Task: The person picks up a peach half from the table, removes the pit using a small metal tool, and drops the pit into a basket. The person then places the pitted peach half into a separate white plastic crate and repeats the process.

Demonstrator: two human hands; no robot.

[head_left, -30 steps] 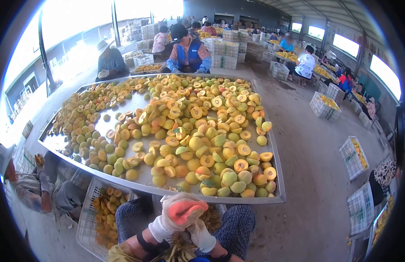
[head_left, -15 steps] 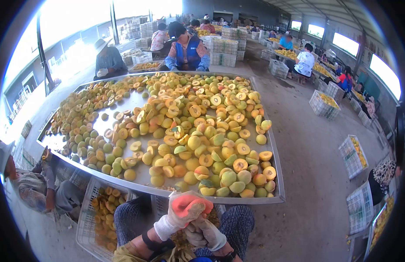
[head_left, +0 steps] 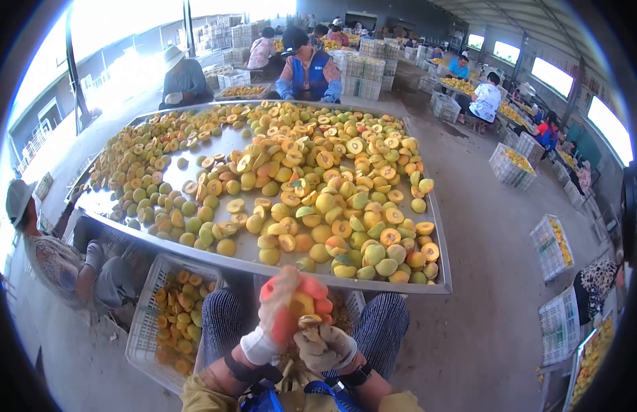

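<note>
My left hand (head_left: 285, 309), in a white glove with orange-red coating, is wrapped round a yellow apricot (head_left: 303, 304) just beyond the front edge of the metal table (head_left: 263, 264). Against it on the right, my right hand (head_left: 324, 347) in a whitish glove has its fingers closed at the fruit's underside, by a small cut piece; what it grips is too small to make out. Whole and halved apricots (head_left: 325, 202) lie heaped on the tabletop above my hands.
A crate of apricot halves (head_left: 177, 323) stands left of my knees. A person (head_left: 64, 254) sits at the far left. Two people (head_left: 308, 72) (head_left: 184, 79) are across the table. More crates (head_left: 552, 248) and people line the right side.
The view has shifted, with the table now higher in it. My left hand has turned, and a yellow apricot now shows in its fingers. The person at the left has lowered an arm.
</note>
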